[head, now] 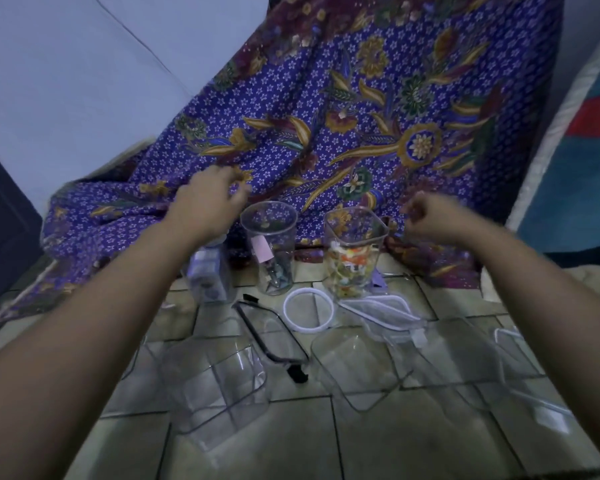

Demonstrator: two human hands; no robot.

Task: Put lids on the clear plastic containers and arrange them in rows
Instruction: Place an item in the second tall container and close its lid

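No readable text, pink label on round clear container too blurred to read

Glossy clear plastic containers, patterned cloth, seemingly matt tiled floor

Both forearms enter from the lower corners of the view, the left from seven o'clock and the right from four o'clock, and both are bare from the frame edge to the wrist, with no sleeve, watch, bracelet or glove on either. The left hand and the right hand are likewise uncovered, and no ring can be made out, though motion blur softens the fingers too much to be certain. Fine hair shows faintly along the right forearm, and no other part of the person comes into view.
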